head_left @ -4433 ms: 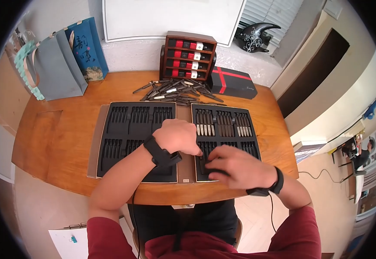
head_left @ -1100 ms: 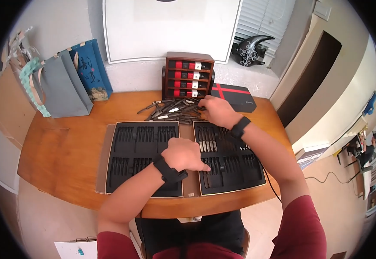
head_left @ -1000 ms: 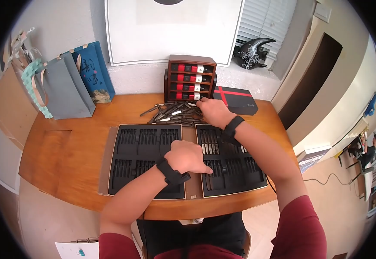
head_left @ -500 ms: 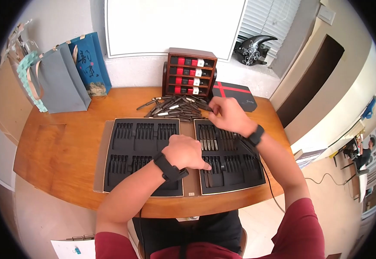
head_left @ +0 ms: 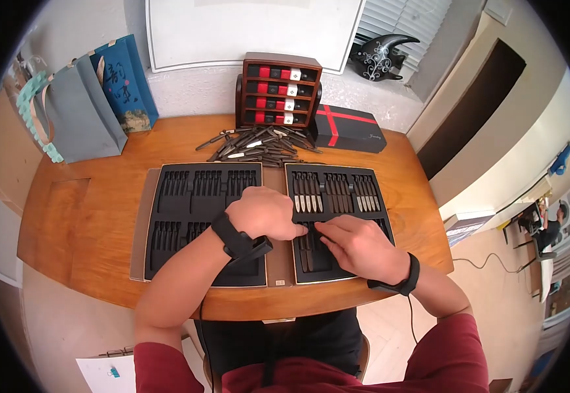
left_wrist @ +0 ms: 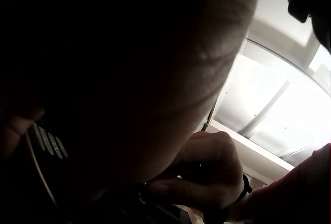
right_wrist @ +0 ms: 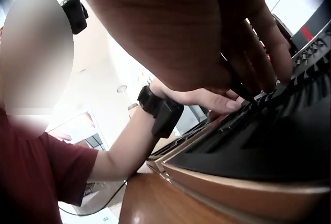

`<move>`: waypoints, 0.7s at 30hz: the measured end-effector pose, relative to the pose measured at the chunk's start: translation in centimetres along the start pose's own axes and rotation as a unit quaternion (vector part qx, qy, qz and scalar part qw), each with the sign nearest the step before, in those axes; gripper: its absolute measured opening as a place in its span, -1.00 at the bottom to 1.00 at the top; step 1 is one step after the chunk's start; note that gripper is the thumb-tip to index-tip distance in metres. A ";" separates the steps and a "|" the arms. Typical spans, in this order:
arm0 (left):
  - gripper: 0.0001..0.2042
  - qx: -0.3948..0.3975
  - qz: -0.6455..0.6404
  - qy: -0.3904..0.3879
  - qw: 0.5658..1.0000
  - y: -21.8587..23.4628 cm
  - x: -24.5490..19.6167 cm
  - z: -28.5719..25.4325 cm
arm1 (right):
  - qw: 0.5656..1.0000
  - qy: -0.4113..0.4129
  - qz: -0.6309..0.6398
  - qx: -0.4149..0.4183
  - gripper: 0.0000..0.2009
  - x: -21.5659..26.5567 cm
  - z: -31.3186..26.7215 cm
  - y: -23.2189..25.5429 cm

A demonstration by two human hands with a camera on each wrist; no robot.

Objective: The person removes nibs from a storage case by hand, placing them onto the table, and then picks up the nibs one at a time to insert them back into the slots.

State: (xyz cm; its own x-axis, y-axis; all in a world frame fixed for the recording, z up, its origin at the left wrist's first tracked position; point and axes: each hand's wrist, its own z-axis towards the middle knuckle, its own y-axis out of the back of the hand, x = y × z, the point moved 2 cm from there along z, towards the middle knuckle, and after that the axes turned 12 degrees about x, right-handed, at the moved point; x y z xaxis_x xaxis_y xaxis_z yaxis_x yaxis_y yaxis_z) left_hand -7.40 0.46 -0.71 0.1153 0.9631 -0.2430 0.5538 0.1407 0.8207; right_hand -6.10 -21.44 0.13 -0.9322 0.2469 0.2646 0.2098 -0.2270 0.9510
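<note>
A two-part case lies unfolded on the table, with a black left tray [head_left: 167,259] and a black right tray [head_left: 327,272]. My left hand [head_left: 262,213] reaches over the middle strip, one straight digit touching the slots in the right tray's lower left compartment. Beside it, my right hand [head_left: 363,249] bends down to the same slots. In the right wrist view its fingers pinch a slim dark pen-shaped piece [right_wrist: 242,88], tip down at the slots. Two dark pieces [head_left: 306,255] lie in that compartment; pale-tipped pieces [head_left: 308,203] fill slots above. My left hand's other fingers are largely hidden.
Behind the case lies a loose pile of similar slim pieces [head_left: 258,144]. A wooden rack [head_left: 281,59] with red, black and white items and a black ribboned box [head_left: 350,129] stand behind it. Gift bags [head_left: 88,111] stand back left. Cables trail from both wrists.
My right hand reached the pile, lifted away from it, and has come back down to the right tray with a dark piece. My left hand has stayed at the lower left compartment.
</note>
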 end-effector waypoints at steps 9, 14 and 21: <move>-0.37 -0.048 0.003 0.034 0.998 -0.3 -1.5 -0.3 | 0.976 0.026 -0.209 0.064 -0.57 2.7 -1.1 -1.9; -0.34 -0.051 0.005 0.047 0.998 -0.4 -1.7 -0.2 | 0.977 0.058 -0.198 0.046 -0.55 2.3 -1.9 -1.7; -0.31 -0.055 0.002 0.046 0.997 -0.3 -1.7 -0.3 | 0.986 0.057 -0.153 0.044 -0.56 2.2 -2.1 -2.1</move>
State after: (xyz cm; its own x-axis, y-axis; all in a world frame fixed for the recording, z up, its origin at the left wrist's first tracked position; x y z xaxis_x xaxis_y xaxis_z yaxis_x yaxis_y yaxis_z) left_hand -8.00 -1.11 -0.34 0.0382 0.9799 -0.1958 0.4598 0.1568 0.8741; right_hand -9.24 -22.44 -1.60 -0.9818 0.1825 -0.0522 -0.0668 -0.0752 0.9949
